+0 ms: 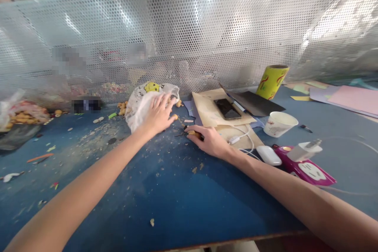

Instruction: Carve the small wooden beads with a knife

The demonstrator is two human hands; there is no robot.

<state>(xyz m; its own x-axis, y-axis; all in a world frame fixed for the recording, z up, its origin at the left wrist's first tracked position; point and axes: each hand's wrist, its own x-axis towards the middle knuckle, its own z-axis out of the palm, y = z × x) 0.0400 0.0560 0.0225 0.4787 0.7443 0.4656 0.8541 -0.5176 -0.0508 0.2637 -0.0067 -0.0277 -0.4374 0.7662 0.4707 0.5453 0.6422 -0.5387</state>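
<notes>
My left hand (161, 113) is spread over a white plastic bag (138, 104) with a yellow smiley print, its fingers stretched and apart. Small tan, rounded pieces (121, 108) lie beside the bag, and another such piece (175, 117) is by my left thumb. My right hand (208, 140) rests low on the blue table (165, 181), fingers curled round a small tool with a yellow-brown handle (193, 133). A thin dark tip (179, 135) points left from it; the tool's exact kind is unclear.
A perforated metal screen (183, 27) runs along the back. To the right are a phone (227, 109) on brown paper, a paper cup (280, 124), a yellow roll (272, 82), a white earbud case (268, 155) and a magenta power strip (310, 169). Another bag of tan pieces (28, 114) sits left.
</notes>
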